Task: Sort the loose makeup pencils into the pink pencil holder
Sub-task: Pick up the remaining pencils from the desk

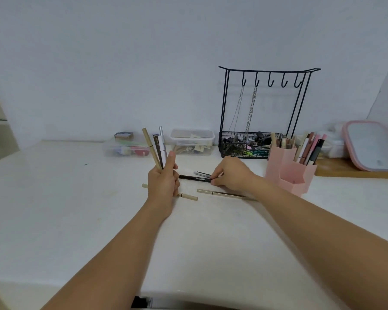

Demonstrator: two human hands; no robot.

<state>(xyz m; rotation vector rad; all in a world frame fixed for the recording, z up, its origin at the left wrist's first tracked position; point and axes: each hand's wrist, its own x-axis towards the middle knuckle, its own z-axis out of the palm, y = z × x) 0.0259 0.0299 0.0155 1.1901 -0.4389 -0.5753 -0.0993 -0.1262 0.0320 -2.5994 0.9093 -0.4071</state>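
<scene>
My left hand (164,180) grips a small bundle of makeup pencils (157,148) upright: a beige one, a dark brown one and a white-silver one. My right hand (230,174) rests on the white table with its fingertips pinching the end of a black pencil (194,178); a silver-grey pencil (201,174) lies just behind it. A beige pencil (188,196) lies partly under my left hand, and a long gold-brown pencil (221,193) lies below my right wrist. The pink pencil holder (289,168) stands to the right, with several pencils in it.
A black wire jewellery stand (264,113) with hanging chains and a basket of clips stands behind the holder. Two clear plastic boxes (192,142) sit along the wall. A pink-rimmed mirror (372,146) leans on a wooden board (354,173) at the far right.
</scene>
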